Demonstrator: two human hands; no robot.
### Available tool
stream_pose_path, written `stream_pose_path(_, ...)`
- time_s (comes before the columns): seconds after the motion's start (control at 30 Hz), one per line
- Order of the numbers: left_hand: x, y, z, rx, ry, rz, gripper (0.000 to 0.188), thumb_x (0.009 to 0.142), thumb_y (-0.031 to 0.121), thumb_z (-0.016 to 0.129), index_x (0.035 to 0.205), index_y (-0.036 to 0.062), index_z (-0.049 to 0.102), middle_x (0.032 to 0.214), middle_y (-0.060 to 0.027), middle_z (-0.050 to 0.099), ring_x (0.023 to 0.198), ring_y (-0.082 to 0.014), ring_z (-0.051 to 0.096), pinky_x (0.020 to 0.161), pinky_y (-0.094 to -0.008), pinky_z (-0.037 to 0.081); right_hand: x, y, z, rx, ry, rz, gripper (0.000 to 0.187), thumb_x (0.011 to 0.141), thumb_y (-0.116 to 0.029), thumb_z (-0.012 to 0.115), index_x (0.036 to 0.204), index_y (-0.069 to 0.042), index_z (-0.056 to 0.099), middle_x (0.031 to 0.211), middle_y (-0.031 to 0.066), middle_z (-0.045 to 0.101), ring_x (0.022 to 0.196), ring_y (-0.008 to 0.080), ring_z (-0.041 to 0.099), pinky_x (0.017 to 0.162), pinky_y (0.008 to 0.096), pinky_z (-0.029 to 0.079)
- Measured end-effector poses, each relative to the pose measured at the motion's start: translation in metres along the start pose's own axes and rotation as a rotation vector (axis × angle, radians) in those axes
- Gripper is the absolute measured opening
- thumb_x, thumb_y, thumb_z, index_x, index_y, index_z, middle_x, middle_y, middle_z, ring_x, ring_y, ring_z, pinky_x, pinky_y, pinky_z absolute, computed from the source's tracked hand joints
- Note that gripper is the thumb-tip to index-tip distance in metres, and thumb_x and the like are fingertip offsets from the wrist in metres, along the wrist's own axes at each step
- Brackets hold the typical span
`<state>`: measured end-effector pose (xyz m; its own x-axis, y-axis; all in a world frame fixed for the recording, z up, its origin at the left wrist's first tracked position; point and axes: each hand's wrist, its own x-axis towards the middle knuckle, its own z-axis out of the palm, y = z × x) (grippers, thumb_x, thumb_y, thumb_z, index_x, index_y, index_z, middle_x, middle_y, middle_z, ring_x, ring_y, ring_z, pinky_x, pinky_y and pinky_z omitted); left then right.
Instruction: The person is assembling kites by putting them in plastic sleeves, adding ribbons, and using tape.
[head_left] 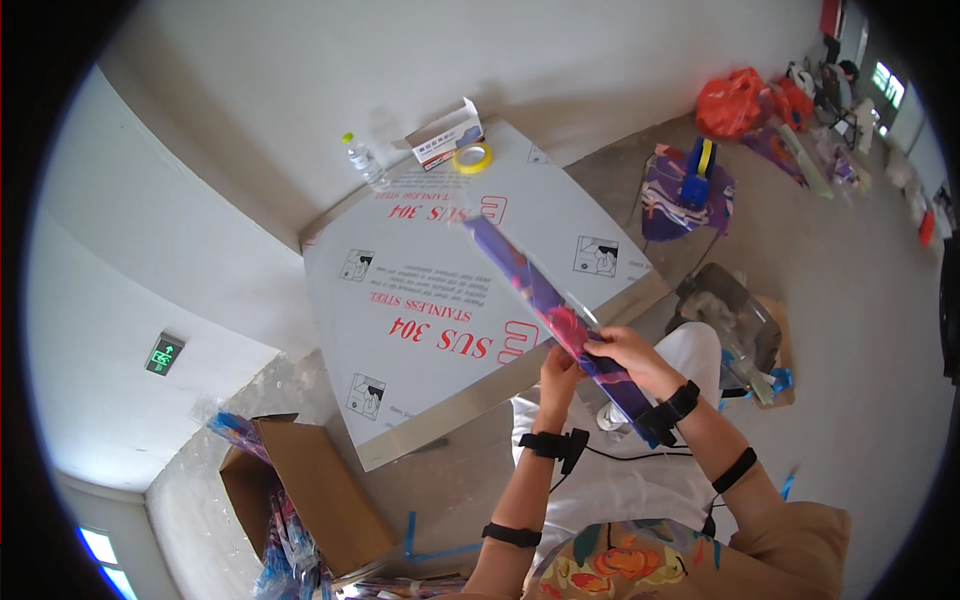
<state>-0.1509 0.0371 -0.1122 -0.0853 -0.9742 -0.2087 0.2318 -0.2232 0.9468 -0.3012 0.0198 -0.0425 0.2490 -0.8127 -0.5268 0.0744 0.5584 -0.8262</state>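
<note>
A long, narrow purple item with pink and red patterns (530, 290), seemingly in a clear plastic sleeve, slants over the near part of a low board. My right hand (632, 358) grips it around the middle, thumb on top. Close by, on its left edge, my left hand (562, 372) is closed with fingers pinched against it. Whether the left fingers hold the item itself or only its sleeve is hard to see. The item's lower end reaches past my right wrist strap. Beneath lies the grey-white film-covered board (420, 270) with red print.
On the board's far side stand a clear bottle (365, 162), a small open carton (445, 138) and yellow tape (472, 157). A cardboard box (325, 495) of wrapped items is lower left. At right are a blue tape dispenser (698, 172), red bags (735, 103) and a dark bin (730, 325).
</note>
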Motion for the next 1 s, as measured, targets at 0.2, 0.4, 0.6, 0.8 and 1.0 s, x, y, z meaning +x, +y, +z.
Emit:
stream_pose_path(0.2,-0.007,-0.057,-0.018,-0.320,0.006,-0.278,0.028,0.096,0.013,0.053,0.121,0.0010,0.057,0.098,-0.0034,0.067,0.079,-0.0112,0.064,0.071,-0.0250,0.052,-0.016,0.051,-0.008,0.067,-0.125,0.065,0.034,0.090,-0.019,0.066,0.112,0.005,0.060,0.096,0.0088,0.066,0.081,0.0138,0.065,0.072,0.0263,0.052)
stream_pose_path(0.4,0.008,-0.054,-0.019,-0.252,0.235,-0.099,0.022,0.098,0.009,0.047,0.109,-0.0017,0.063,0.095,-0.0042,0.068,0.084,-0.0109,0.065,0.073,-0.0246,0.052,-0.072,0.068,-0.033,0.002,-0.028,0.156,0.024,0.088,-0.006,0.063,0.110,0.005,0.060,0.097,0.0062,0.066,0.086,0.0108,0.062,0.074,0.0225,0.050)
stream_pose_path(0.6,-0.041,-0.028,0.010,0.388,-0.011,0.219,0.019,0.094,0.007,0.051,0.105,-0.0040,0.062,0.086,-0.0198,0.068,0.086,-0.0175,0.067,0.074,-0.0302,0.049,-0.053,0.076,-0.021,0.064,0.172,-0.165,0.012,0.090,0.000,0.058,0.101,0.004,0.062,0.093,0.0053,0.065,0.082,0.0096,0.062,0.071,0.0218,0.048)
stream_pose_path(0.8,-0.038,-0.041,-0.003,0.230,0.063,-0.027,0.018,0.094,0.005,0.049,0.103,-0.0042,0.062,0.077,-0.0099,0.066,0.072,-0.0129,0.061,0.065,-0.0291,0.048,-0.057,0.076,0.000,0.452,0.099,-0.034,0.025,0.096,-0.015,0.059,0.113,0.003,0.057,0.096,0.0072,0.067,0.090,0.0159,0.066,0.076,0.0249,0.053)
stream_pose_path(1.0,-0.028,-0.046,-0.014,0.312,0.095,0.089,0.018,0.092,0.005,0.052,0.104,-0.0036,0.062,0.076,-0.0109,0.064,0.070,-0.0136,0.058,0.064,-0.0296,0.047,-0.105,0.098,0.004,0.129,0.008,0.119,0.025,0.091,-0.012,0.063,0.110,0.004,0.061,0.094,0.0097,0.069,0.084,0.0144,0.067,0.073,0.0271,0.053)
